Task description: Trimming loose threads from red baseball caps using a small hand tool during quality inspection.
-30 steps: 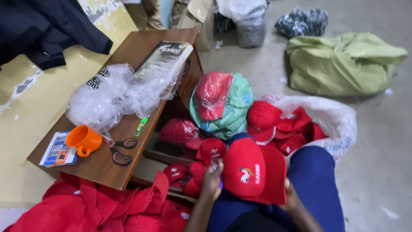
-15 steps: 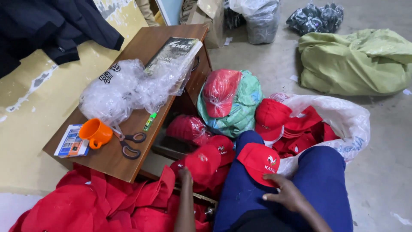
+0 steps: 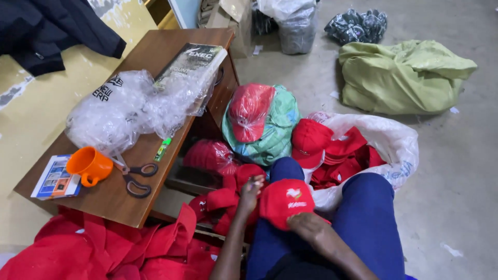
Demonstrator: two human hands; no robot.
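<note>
A red cap (image 3: pixel 285 199) with a white emblem lies on my lap, across blue trousers. My right hand (image 3: pixel 311 228) grips its near edge. My left hand (image 3: pixel 248 194) is at the cap's left side, fingers curled against it and against a heap of red caps (image 3: pixel 220 199) next to my knee. More red caps (image 3: pixel 337 150) fill an open white sack (image 3: pixel 399 142) to the right of my legs. A green bundle (image 3: pixel 277 137) with a wrapped red cap (image 3: pixel 249 109) on it stands ahead.
A low wooden table (image 3: pixel 150 57) on the left bears crumpled clear plastic (image 3: pixel 124 109), an orange cup (image 3: pixel 89 165), scissors (image 3: pixel 136 176), a green marker (image 3: pixel 163 149) and a booklet (image 3: pixel 54 179). Red cloth (image 3: pixel 104 249) lies below it. An olive bag (image 3: pixel 404 78) sits far right.
A second ago both hands held one cap up in front of me. My left hand then reached to the heap on the left, and a cap now rests on my lap between both hands.
</note>
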